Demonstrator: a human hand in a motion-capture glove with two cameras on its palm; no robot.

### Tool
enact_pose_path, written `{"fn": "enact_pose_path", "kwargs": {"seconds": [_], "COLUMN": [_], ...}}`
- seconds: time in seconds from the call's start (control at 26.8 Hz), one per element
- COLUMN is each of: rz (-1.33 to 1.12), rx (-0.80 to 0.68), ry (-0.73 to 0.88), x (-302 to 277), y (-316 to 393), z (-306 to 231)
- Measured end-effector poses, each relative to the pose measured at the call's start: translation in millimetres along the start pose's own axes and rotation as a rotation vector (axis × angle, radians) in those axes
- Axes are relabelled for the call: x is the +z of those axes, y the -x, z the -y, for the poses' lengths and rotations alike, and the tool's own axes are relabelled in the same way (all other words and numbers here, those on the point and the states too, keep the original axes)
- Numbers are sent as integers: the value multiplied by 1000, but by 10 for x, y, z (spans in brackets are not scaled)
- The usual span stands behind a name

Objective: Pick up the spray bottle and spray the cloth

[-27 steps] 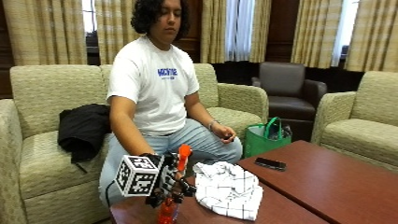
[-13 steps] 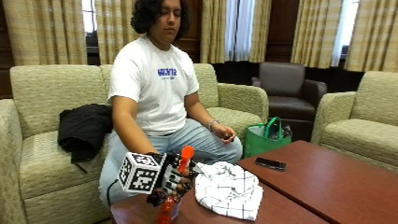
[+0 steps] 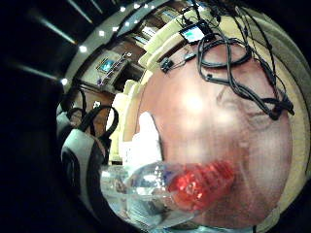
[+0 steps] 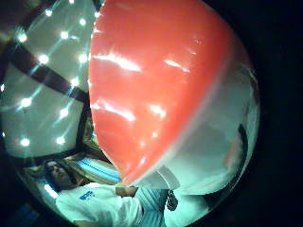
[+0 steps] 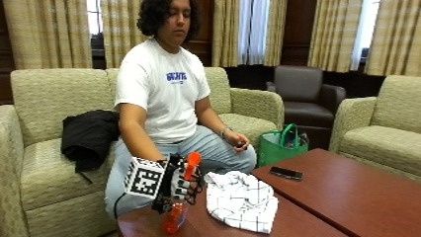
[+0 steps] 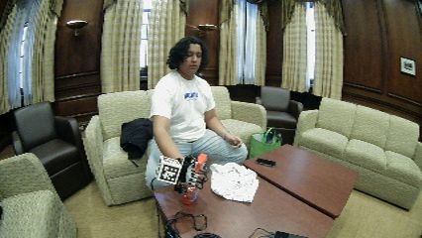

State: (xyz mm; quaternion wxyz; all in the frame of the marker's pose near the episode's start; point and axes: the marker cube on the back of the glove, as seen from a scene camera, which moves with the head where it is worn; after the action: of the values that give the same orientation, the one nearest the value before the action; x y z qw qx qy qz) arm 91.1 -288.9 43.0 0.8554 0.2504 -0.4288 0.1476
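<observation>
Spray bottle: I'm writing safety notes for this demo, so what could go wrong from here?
The spray bottle stands near the table edge in the gloved right hand; a slip might send it to the floor. A phone lies on the table beyond the cloth, so overspray might wet it. I cannot tell which way the nozzle points, so the first squirt might miss the cloth.

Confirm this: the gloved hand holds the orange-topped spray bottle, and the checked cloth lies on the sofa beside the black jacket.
Wrong on one count. The cloth lies on the table, beside the bottle that the hand holds; only the jacket is on the sofa. The outside view shows it.
</observation>
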Motion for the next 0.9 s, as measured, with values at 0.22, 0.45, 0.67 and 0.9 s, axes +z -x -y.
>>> {"fn": "enact_pose_path", "kwargs": {"seconds": [0.22, 0.45, 0.67, 0.9], "rz": [19, -32, -324, -637], "rx": [-7, -4, -22, -44], "ry": [154, 399, 570, 658], "x": [-96, -95, 12, 193], "y": [219, 518, 730, 866], "z": [-14, -108, -176, -170]}}
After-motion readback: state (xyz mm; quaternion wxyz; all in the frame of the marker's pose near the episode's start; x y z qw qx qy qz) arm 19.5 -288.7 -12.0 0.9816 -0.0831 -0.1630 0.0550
